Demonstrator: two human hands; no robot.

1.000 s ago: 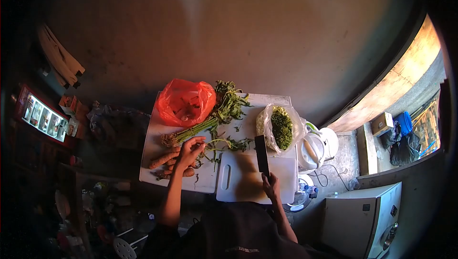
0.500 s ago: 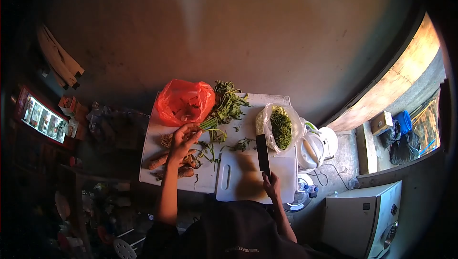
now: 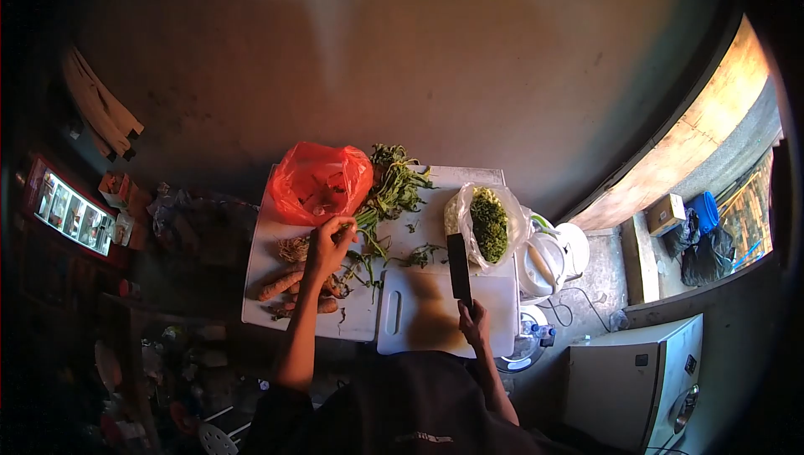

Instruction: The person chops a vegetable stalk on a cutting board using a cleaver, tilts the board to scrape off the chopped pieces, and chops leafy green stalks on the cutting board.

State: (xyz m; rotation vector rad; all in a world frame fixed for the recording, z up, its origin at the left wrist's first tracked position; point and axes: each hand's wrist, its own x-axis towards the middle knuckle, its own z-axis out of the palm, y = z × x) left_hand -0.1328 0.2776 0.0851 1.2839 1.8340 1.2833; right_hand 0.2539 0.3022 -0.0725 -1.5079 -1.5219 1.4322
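Note:
My right hand [image 3: 474, 324] grips the handle of a cleaver [image 3: 459, 267] with a dark, broad blade. The blade points away from me, over the far edge of a white cutting board [image 3: 392, 312] with a brown stain. My left hand [image 3: 332, 241] has its fingers curled together beside the stems of a bunch of leafy greens [image 3: 394, 191]; what they hold, if anything, is too small to make out. Just beyond that hand lies an open red plastic bag [image 3: 314, 183]. Carrots [image 3: 280, 286] lie to its near left. A clear bag of chopped greens [image 3: 490, 224] stands beyond the cleaver's tip.
Loose sprigs [image 3: 425, 255] lie on the white table [image 3: 356, 327]. A white appliance [image 3: 540, 262] stands to the right of the table, with a cable on the floor. Farther right is a white washing machine [image 3: 632, 384]. A wall rises behind the table.
My left hand has turned a little and its fingers have curled in closer. My right hand still holds the cleaver in nearly the same place. The whole view has shifted slightly.

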